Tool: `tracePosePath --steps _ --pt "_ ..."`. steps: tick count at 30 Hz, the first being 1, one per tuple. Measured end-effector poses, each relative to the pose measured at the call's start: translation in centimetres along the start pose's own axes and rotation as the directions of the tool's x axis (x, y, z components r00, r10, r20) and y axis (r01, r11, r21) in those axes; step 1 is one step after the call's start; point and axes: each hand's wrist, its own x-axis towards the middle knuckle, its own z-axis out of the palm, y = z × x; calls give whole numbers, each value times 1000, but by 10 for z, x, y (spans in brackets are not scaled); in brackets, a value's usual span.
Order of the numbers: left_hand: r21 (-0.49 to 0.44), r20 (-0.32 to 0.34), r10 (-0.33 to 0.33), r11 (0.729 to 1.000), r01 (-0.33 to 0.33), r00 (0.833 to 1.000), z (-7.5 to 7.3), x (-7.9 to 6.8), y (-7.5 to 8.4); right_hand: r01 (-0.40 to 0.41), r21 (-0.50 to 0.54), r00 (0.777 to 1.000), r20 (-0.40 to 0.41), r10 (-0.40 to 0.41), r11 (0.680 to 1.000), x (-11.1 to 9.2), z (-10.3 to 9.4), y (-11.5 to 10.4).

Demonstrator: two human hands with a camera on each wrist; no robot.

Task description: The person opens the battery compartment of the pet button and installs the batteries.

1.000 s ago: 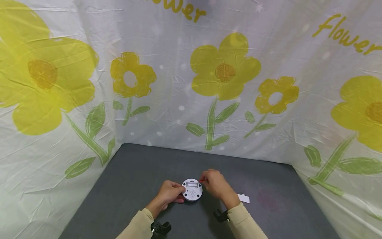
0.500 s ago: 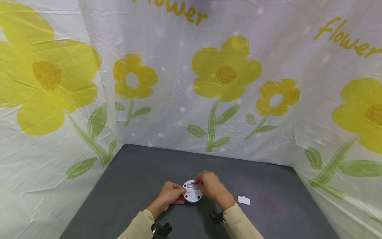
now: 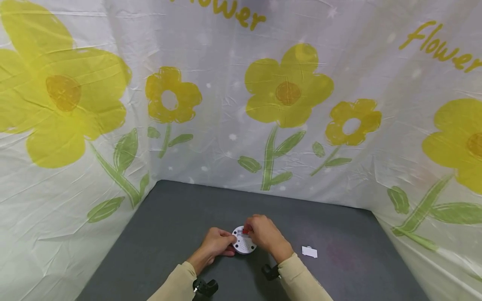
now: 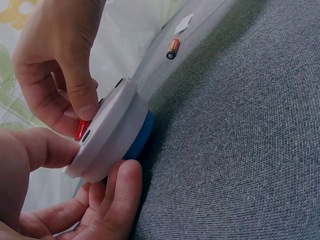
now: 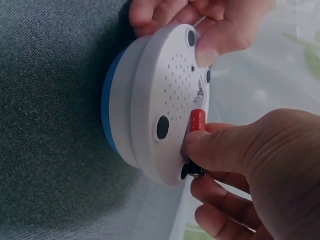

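A round white device (image 3: 244, 247) rests on the grey table, its face with the speaker holes, black feet and battery compartment turned up and its blue part (image 4: 140, 135) underneath. My left hand (image 3: 215, 242) grips its left edge, thumb on the upper face and fingers below the rim. Between thumb and fingers, my right hand (image 3: 266, 235) pinches a red and black battery (image 5: 198, 119) right at the compartment. Part of the compartment is hidden behind that hand. On the table a second battery (image 4: 173, 49) lies loose, out of sight in the head view.
A white battery cover (image 3: 309, 251) lies on the table to the right of my right forearm. Pale sheets (image 3: 222, 138) printed with yellow flowers rise along the back and sides of the dark table (image 3: 180, 213). Each wrist wears a black band.
My right hand has moved left with the battery, from beside the device's right edge to over the compartment. My left hand keeps its hold on the device.
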Motion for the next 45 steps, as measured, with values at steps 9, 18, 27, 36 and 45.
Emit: tracePosePath --steps 9,18,27,36,45 --pt "1 -1 10 1000 -10 1000 2 0 0 -16 -10 1000 -6 16 1000 1 5 -2" --pt "-4 1 33 999 -33 999 1 0 -1 -2 23 1000 -23 2 1000 1 3 -3" --pt "-10 2 24 1000 -24 1000 0 1 -2 -34 53 999 -34 36 998 -2 -3 11" --pt "-17 7 22 1000 -22 1000 -1 2 -3 -103 103 993 -43 108 989 -7 -10 24" --pt "-6 3 11 1000 -11 1000 1 2 -3 -284 237 957 126 260 929 -12 -8 26"
